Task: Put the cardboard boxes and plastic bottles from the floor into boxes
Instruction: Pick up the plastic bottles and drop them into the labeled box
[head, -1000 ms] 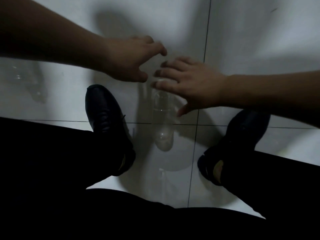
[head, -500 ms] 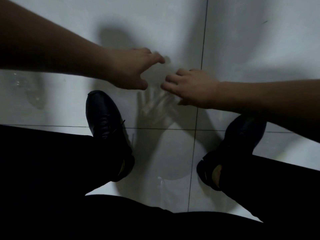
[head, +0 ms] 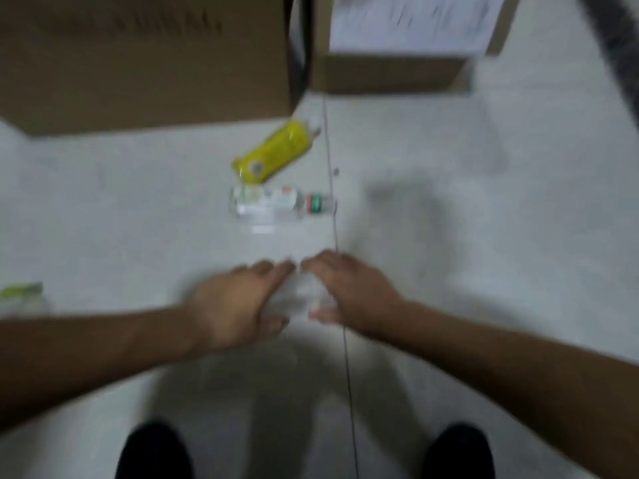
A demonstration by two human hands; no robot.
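Observation:
A clear plastic bottle (head: pixel 300 296) sits between my two hands, blurred by motion. My left hand (head: pixel 238 304) grips it from the left and my right hand (head: pixel 349 292) from the right. Farther out on the white floor lie a yellow-labelled bottle (head: pixel 273 152) and a clear bottle with a white label and a red-green band (head: pixel 276 203), both on their sides. Two cardboard boxes stand beyond them: a large brown one (head: pixel 145 63) at the left and a smaller one with a white paper label (head: pixel 397 46) at the right.
A green-topped object (head: pixel 20 295) lies at the left edge. My two dark shoes (head: pixel 155 451) show at the bottom. A dark hose-like thing (head: pixel 615 39) crosses the top right corner. A tile joint runs down the floor past my right hand.
The view has swung up from my feet to the boxes and got brighter. My hands, apart over the bottle before, now close on it from both sides.

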